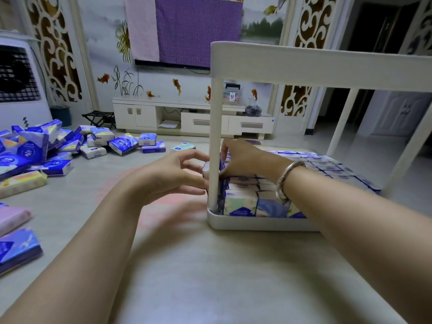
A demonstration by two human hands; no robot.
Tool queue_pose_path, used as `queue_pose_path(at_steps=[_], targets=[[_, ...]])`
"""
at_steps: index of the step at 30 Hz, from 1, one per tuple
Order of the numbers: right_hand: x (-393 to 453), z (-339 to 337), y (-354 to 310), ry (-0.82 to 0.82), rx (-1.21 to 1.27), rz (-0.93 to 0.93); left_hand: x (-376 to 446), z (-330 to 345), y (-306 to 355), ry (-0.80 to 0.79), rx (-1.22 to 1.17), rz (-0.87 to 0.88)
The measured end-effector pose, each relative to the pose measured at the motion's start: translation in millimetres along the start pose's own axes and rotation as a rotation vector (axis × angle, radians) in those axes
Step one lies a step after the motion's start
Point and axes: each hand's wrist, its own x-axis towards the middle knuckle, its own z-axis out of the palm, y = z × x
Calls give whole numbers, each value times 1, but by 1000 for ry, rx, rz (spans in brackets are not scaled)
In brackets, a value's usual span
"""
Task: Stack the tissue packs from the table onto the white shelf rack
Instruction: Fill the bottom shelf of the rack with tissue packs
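The white shelf rack (257, 224) stands at the right of the table, and its lower tray is packed with several rows of blue and white tissue packs (240, 202). One tissue pack (206, 170) stands on edge at the tray's left end, partly hidden behind the rack's front post (215, 136). My right hand (245, 160) reaches over the stacked packs and grips this pack from inside the rack. My left hand (168, 176) is outside the post, its spread fingers touching the pack's near end. The rack's top shelf (304, 66) is seen from below, so its surface is hidden.
A heap of loose tissue packs (35, 146) covers the table's far left. A yellowish pack (21, 183), a pink pack (11, 218) and a blue pack (16, 249) lie along the left edge. A white TV cabinet (187, 118) stands beyond the table.
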Motion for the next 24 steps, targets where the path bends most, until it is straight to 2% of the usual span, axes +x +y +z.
queue_pose_path(at_steps=[5, 11, 15, 18, 24], targets=[[-5, 1, -6, -25, 52, -16, 0, 1, 2, 61, 144, -15], [-10, -2, -4, -61, 108, 8, -9, 0, 10, -118, -13, -68], [-12, -8, -4, -168, 117, 19, 2, 8, 4, 88, 123, -45], [-16, -11, -2, -204, 119, 23, 9, 18, -1, 128, 154, -44], [-24, -12, 7, -71, 393, 12, 15, 24, 1, 327, 56, -80]])
